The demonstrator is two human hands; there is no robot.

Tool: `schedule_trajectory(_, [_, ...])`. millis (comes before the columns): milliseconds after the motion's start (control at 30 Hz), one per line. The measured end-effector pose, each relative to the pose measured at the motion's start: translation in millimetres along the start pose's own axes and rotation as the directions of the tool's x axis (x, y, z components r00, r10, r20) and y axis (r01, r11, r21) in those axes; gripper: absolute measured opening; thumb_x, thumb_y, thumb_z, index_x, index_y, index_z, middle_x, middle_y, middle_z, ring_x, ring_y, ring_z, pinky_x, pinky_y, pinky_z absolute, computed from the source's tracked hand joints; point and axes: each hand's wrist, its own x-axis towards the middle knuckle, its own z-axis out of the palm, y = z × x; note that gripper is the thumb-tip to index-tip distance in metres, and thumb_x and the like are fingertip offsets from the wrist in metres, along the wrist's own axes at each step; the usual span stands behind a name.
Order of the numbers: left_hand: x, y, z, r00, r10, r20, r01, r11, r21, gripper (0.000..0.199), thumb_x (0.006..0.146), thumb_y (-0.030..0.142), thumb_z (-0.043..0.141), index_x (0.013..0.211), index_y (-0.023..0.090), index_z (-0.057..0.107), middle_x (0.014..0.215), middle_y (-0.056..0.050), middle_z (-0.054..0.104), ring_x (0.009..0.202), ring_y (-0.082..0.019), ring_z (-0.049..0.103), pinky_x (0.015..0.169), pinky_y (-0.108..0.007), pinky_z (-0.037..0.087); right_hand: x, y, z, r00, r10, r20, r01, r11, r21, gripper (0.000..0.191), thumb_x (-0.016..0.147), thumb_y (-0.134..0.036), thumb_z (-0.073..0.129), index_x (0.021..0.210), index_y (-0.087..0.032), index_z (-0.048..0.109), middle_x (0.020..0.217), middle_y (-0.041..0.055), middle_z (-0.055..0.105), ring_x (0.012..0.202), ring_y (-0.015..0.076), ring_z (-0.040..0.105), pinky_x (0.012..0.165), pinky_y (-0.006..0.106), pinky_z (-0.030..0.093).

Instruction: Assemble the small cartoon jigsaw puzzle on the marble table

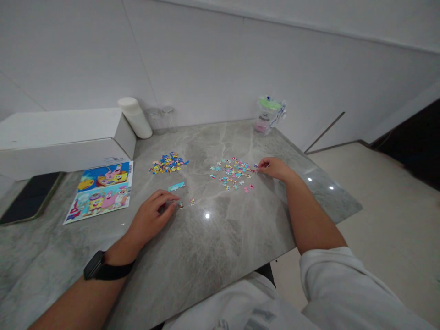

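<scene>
My left hand [153, 214] rests on the grey table, thumb and forefinger closed on the edge of a small puzzle piece [181, 206]. Just right of it lies another loose puzzle piece [192, 201]. Beyond my left fingers is a light-blue joined strip of puzzle pieces [176, 186]. My right hand [274, 167] is at the right edge of a pink and pale-blue pile of puzzle pieces [233, 172]. Its fingertips are pinched on a puzzle piece that they mostly hide. A blue and yellow pile of puzzle pieces [168, 163] lies farther back on the left.
A printed cartoon picture sheet [103, 191] lies at left, beside a dark phone [30, 197]. Behind them stand a white box [58, 133], a tilted white bottle [135, 118] and two clear glasses [161, 118]. A plastic-wrapped cup [268, 115] stands near the table's back right corner.
</scene>
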Motion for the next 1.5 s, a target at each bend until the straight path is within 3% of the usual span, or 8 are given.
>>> schedule_trajectory(133, [0.3, 0.9, -0.6, 1.000, -0.007, 0.004, 0.007, 1.000, -0.005, 0.034, 0.103, 0.050, 0.058, 0.108, 0.022, 0.078, 0.111, -0.008, 0.071, 0.096, -0.021, 0.069, 0.089, -0.034, 0.057, -4.9, 12.7, -15.4, 0.994, 0.092, 0.052, -0.094, 0.995, 0.038, 0.018, 0.083, -0.034, 0.077, 0.088, -0.017, 0.079, 0.081, 0.0048, 0.077, 0.073, 0.0166, 0.066, 0.065, 0.025, 0.047])
schedule_trajectory(300, [0.0, -0.6, 0.3, 1.000, -0.013, 0.004, 0.013, 1.000, 0.015, 0.036, 0.103, 0.051, 0.056, 0.108, 0.023, 0.078, 0.112, -0.008, 0.071, 0.100, -0.023, 0.069, 0.089, -0.035, 0.057, -3.2, 13.9, -12.4, 0.982, 0.185, 0.038, -0.179, 0.976, -0.127, 0.011, 0.084, -0.025, 0.074, 0.088, -0.018, 0.080, 0.081, 0.0058, 0.079, 0.073, 0.0172, 0.067, 0.063, 0.025, 0.045])
schedule_trajectory(500, [0.5, -1.8, 0.0, 1.000, -0.010, 0.011, 0.010, 1.000, 0.015, 0.036, 0.103, 0.051, 0.056, 0.108, 0.023, 0.077, 0.111, -0.008, 0.072, 0.098, -0.023, 0.069, 0.089, -0.036, 0.057, -0.8, 1.2, -1.9, 0.994, 0.085, -0.065, -0.092, 0.988, -0.123, 0.018, 0.090, -0.028, 0.069, 0.099, -0.020, 0.082, 0.093, 0.0066, 0.082, 0.081, 0.0188, 0.071, 0.073, 0.027, 0.049])
schedule_trajectory(667, [1.1, 0.2, -0.1, 1.000, -0.021, 0.018, 0.021, 1.000, 0.004, 0.035, 0.103, 0.050, 0.056, 0.108, 0.023, 0.078, 0.111, -0.008, 0.071, 0.094, -0.022, 0.069, 0.084, -0.034, 0.057, -0.2, -7.3, 8.8, 0.999, -0.030, -0.032, 0.026, 0.991, -0.133, 0.019, 0.088, -0.023, 0.070, 0.103, -0.022, 0.082, 0.101, 0.0055, 0.082, 0.087, 0.0187, 0.072, 0.080, 0.028, 0.050])
schedule_trajectory(1067, [0.8, 2.3, -0.8, 0.999, -0.020, 0.025, 0.020, 1.000, -0.004, 0.036, 0.103, 0.051, 0.056, 0.106, 0.022, 0.077, 0.111, -0.008, 0.072, 0.099, -0.022, 0.069, 0.087, -0.034, 0.057, -2.8, -5.2, 3.7, 0.999, 0.014, 0.028, -0.007, 0.974, -0.225, 0.015, 0.088, -0.021, 0.073, 0.098, -0.023, 0.083, 0.100, 0.0055, 0.081, 0.091, 0.0199, 0.071, 0.079, 0.027, 0.049])
schedule_trajectory(1200, [0.9, 2.3, -1.0, 0.999, -0.023, 0.030, 0.024, 1.000, -0.006, 0.037, 0.103, 0.052, 0.056, 0.106, 0.023, 0.077, 0.111, -0.008, 0.072, 0.096, -0.022, 0.069, 0.082, -0.033, 0.057, -3.6, -6.9, 1.3, 0.999, 0.034, 0.004, -0.032, 0.975, -0.222, 0.020, 0.089, -0.018, 0.069, 0.104, -0.022, 0.082, 0.104, 0.0063, 0.082, 0.091, 0.0189, 0.071, 0.080, 0.027, 0.048])
schedule_trajectory(1500, [1.0, 2.1, -1.0, 1.000, -0.010, 0.021, 0.010, 1.000, -0.009, 0.036, 0.104, 0.051, 0.057, 0.107, 0.022, 0.078, 0.110, -0.008, 0.073, 0.098, -0.022, 0.069, 0.089, -0.033, 0.057, -2.3, -5.4, 3.1, 1.000, 0.019, -0.016, -0.022, 0.976, -0.216, 0.024, 0.090, -0.017, 0.067, 0.107, -0.022, 0.083, 0.107, 0.0071, 0.082, 0.093, 0.0199, 0.071, 0.082, 0.027, 0.049])
